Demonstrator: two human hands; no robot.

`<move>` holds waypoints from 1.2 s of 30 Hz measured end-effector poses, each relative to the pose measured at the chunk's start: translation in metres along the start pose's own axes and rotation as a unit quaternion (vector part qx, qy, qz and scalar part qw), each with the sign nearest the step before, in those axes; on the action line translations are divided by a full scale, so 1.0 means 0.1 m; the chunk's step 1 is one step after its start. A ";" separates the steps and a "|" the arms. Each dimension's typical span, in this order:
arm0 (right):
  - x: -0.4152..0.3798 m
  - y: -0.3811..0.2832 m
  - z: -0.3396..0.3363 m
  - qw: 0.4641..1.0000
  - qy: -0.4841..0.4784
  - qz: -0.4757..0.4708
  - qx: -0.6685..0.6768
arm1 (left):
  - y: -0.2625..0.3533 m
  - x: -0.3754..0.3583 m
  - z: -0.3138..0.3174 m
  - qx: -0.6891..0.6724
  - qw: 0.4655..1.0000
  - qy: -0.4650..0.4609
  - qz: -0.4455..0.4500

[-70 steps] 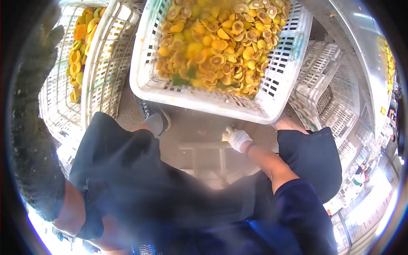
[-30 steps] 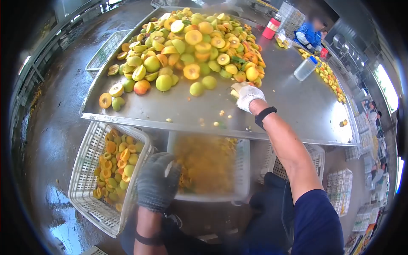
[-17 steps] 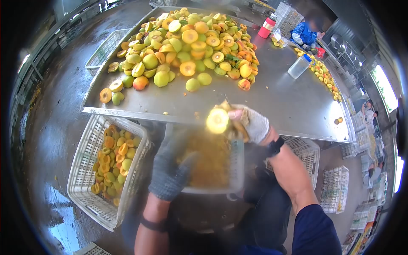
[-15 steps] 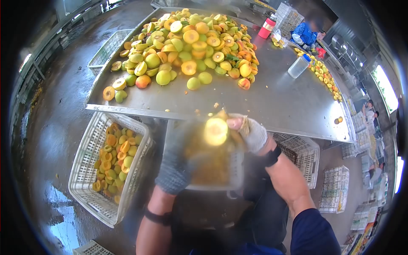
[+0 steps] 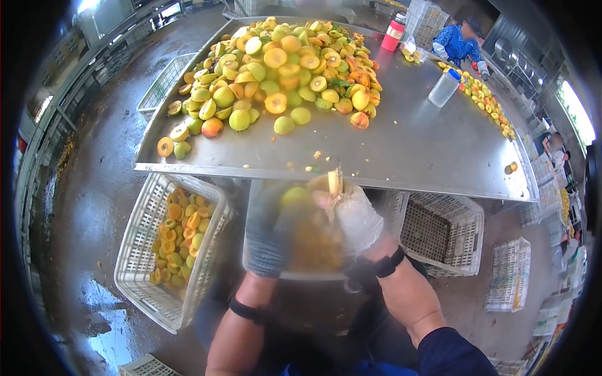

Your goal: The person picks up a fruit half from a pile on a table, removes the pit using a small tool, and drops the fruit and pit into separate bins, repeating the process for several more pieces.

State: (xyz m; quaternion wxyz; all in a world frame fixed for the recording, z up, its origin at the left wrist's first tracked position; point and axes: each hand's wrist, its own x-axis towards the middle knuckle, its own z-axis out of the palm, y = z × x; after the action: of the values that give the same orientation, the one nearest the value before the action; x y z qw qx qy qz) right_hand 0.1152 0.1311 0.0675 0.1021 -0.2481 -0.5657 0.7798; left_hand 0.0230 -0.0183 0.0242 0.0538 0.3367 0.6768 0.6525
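Just below the metal table's (image 5: 401, 156) near edge, the grey-gloved left hand (image 5: 268, 229) cups a peach (image 5: 296, 197); the white-gloved right hand (image 5: 354, 216), alongside, grips a small knife (image 5: 335, 178), blade upward.

Two gloved hands, the left hand (image 5: 268, 233) in grey, the right hand (image 5: 355, 216) in white. One steel surface (image 5: 407, 147) bearing one heap of halved yellow-green fruit (image 5: 276, 69), too many to count. One red bottle (image 5: 393, 34), one clear plastic jar (image 5: 443, 88).
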 end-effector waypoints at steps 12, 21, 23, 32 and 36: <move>0.32 0.18 -0.14 0.989 0.020 -0.104 -0.103 | -0.32 0.07 0.22 -0.138 0.979 -0.037 -0.144; 0.07 0.18 -0.25 0.991 0.019 -0.134 -0.010 | -0.58 0.11 0.24 -0.263 0.947 0.016 -0.181; 0.06 0.23 -0.24 0.985 -0.017 -0.146 -0.089 | -0.38 0.18 0.27 -0.387 0.894 0.072 -0.215; -0.19 0.12 0.14 0.806 0.052 -0.348 -0.475 | -0.29 0.22 0.25 -0.226 0.966 0.083 -0.097; -0.15 0.17 0.21 0.789 0.071 -0.362 -0.492 | -0.13 0.24 0.29 -0.359 0.912 0.086 -0.180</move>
State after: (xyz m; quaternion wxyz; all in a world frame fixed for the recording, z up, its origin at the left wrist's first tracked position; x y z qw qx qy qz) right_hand 0.1196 0.1010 0.0607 0.2812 -0.0963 -0.9121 0.2824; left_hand 0.0145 0.0200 0.0167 0.2292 0.1097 0.4478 0.8573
